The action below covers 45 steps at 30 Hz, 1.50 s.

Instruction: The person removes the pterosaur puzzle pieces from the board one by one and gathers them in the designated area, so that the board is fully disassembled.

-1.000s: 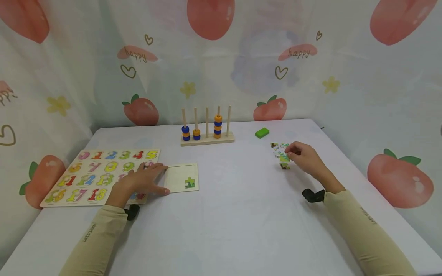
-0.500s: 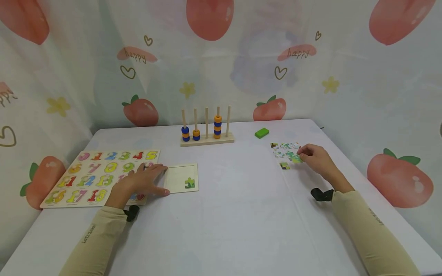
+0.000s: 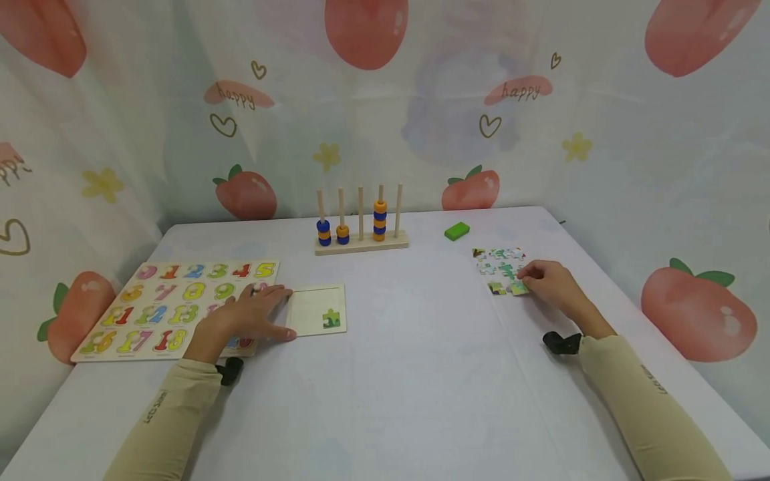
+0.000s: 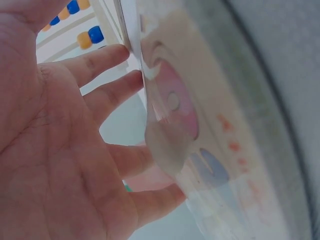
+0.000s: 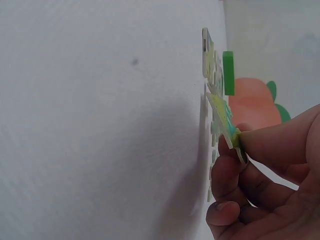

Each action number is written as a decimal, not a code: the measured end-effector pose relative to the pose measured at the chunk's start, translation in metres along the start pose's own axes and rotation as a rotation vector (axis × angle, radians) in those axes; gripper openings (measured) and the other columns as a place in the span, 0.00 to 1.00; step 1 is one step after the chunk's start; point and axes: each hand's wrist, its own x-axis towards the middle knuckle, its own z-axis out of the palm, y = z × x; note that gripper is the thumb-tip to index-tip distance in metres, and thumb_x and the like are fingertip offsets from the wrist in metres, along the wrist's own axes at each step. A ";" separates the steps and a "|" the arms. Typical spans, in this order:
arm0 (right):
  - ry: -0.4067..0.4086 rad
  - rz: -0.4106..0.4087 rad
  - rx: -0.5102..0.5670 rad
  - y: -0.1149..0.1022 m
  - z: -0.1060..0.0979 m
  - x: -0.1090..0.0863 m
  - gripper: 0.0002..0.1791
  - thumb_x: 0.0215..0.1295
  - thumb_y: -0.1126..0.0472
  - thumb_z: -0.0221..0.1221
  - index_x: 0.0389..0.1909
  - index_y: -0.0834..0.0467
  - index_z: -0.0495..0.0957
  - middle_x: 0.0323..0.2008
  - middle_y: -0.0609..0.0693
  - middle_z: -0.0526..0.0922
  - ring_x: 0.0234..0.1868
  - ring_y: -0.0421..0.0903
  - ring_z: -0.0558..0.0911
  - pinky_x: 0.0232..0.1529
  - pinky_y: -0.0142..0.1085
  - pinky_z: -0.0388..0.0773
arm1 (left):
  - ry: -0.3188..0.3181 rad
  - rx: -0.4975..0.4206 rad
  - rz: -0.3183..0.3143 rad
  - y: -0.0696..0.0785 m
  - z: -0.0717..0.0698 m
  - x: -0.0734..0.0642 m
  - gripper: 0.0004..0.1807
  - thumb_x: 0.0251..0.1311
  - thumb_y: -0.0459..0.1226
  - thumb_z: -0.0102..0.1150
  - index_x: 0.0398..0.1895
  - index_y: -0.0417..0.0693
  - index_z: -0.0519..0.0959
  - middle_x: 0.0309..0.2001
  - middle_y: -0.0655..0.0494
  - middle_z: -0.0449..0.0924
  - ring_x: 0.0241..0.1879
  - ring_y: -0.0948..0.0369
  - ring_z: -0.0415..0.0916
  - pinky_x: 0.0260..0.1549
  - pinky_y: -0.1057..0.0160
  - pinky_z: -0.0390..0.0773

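My left hand (image 3: 249, 314) lies over the right side of a wooden number board (image 3: 150, 300), its fingers spread. Its fingertips and thumb touch the left edge of a small square puzzle tray (image 3: 307, 306). A green jigsaw piece (image 3: 331, 318) sits in that tray's lower right corner. Farther right, my right hand (image 3: 553, 284) pinches a yellow-green jigsaw piece (image 5: 225, 122) between thumb and fingers. That piece is tilted, one edge close to the table, beside several loose jigsaw pieces (image 3: 488, 268). In the left wrist view, the left fingertips (image 4: 136, 77) meet the board's edge.
A wooden bead abacus (image 3: 361, 248) with blue and orange beads stands at the back middle. Right of it lies a green block (image 3: 457, 231). White cloth (image 3: 391, 387) covers the table, and a fruit-print curtain (image 3: 421, 147) hangs close behind.
My right hand has moved right, then slightly nearer, bringing the pinched piece from the middle of the loose pieces to their near right corner. The left hand stays where it was.
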 end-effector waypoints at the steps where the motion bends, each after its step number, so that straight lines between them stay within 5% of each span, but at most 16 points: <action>1: -0.001 0.003 -0.014 0.000 0.001 0.000 0.10 0.76 0.70 0.54 0.49 0.71 0.81 0.46 0.66 0.82 0.46 0.59 0.75 0.44 0.46 0.73 | -0.001 -0.001 -0.002 0.000 0.000 0.000 0.55 0.59 0.60 0.75 0.83 0.45 0.63 0.83 0.38 0.55 0.78 0.24 0.41 0.68 0.17 0.46; 45: -0.013 -0.039 -0.108 -0.003 0.006 0.003 0.10 0.73 0.69 0.58 0.48 0.72 0.79 0.42 0.66 0.83 0.44 0.61 0.80 0.47 0.53 0.77 | 0.004 -0.017 -0.002 0.005 0.000 -0.002 0.55 0.60 0.59 0.76 0.83 0.43 0.62 0.83 0.36 0.53 0.81 0.28 0.34 0.73 0.23 0.45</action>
